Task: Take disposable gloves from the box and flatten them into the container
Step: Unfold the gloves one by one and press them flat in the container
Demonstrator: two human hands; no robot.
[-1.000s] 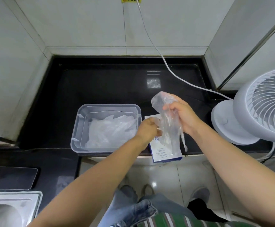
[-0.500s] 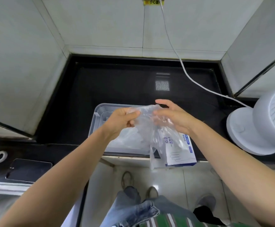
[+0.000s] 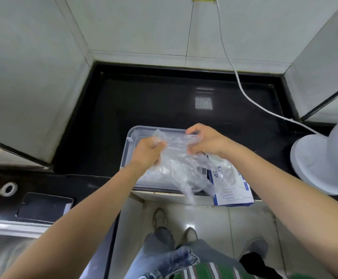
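Glove (image 3: 177,170), clear and crumpled, is stretched between both grips above the container (image 3: 130,147), its loose end hanging down past the near edge of the desk (image 3: 144,101). Left grip (image 3: 148,152) is curled tight round the glove's left edge; right grip (image 3: 204,141) pinches its right edge. The container sits on the black desk. Just right of it lies the white and blue box (image 3: 234,191), partly behind the glove. A white fan (image 3: 321,164) stands at the far right.
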